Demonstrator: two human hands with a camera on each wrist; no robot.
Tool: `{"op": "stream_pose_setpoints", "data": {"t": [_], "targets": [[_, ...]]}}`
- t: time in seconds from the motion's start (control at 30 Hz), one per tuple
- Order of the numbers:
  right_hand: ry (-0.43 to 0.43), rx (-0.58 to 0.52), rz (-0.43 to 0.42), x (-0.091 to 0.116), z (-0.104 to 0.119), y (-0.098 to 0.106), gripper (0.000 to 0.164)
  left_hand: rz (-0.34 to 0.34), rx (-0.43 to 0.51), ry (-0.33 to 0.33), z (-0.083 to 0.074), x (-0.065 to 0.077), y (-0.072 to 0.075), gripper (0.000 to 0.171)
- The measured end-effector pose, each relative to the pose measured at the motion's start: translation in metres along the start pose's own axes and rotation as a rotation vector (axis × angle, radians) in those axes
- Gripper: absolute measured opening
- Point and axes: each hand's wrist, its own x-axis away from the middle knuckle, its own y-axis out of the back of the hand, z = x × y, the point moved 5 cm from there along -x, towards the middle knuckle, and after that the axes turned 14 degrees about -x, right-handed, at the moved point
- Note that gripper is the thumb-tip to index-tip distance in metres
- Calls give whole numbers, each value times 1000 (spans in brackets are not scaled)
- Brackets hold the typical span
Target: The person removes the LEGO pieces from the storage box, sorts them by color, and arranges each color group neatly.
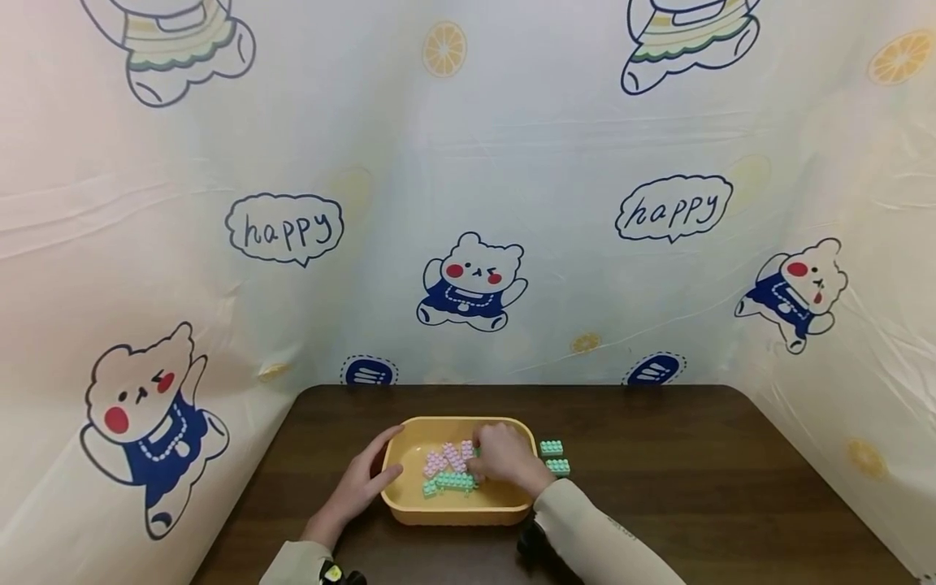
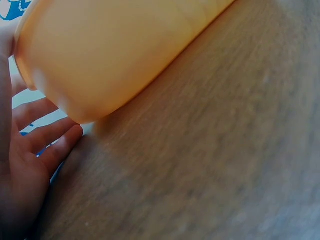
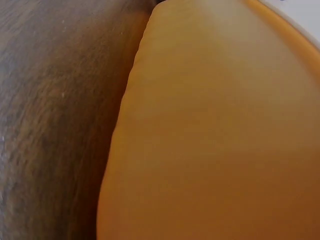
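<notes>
A yellow plastic tub [image 1: 457, 515] holds several pink toy building bricks [image 1: 436, 463] and several light green ones [image 1: 455, 481]. At its left end my left hand [image 1: 360, 481] grips the rim, thumb over the edge and fingers along the outside. Those fingers press against the tub's outer wall [image 2: 110, 55] in the left wrist view. My right hand [image 1: 504, 452] reaches inside with curled fingers; a green toy brick [image 1: 477, 451] shows between thumb and index finger, mostly hidden by them. Only the tub's outer side [image 3: 210, 125] appears in the right wrist view, without the hand.
Two light green bricks [image 1: 552, 448] lie on the dark wooden table [image 1: 658, 471] just right of the tub. Behind the table hangs a pale printed curtain [image 1: 468, 162], with more of it at both sides.
</notes>
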Motion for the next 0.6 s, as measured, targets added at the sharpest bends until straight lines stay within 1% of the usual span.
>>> {"op": "stream_pose_setpoints", "data": {"t": [0.2,0.33,0.43,0.6], "targets": [[-23,-21,2,-2,-4,-1,24,-5,4,-4,1,-1,0,60],[-37,-30,-1,-3,-5,1,23,-19,-1,-33,0,-2,1,60],[-47,-38,2,-3,-5,2,22,-23,-8,-43,-1,-2,2,60],[-58,-64,3,-2,-5,0,20,-9,-17,-11,-1,-1,1,60]]}}
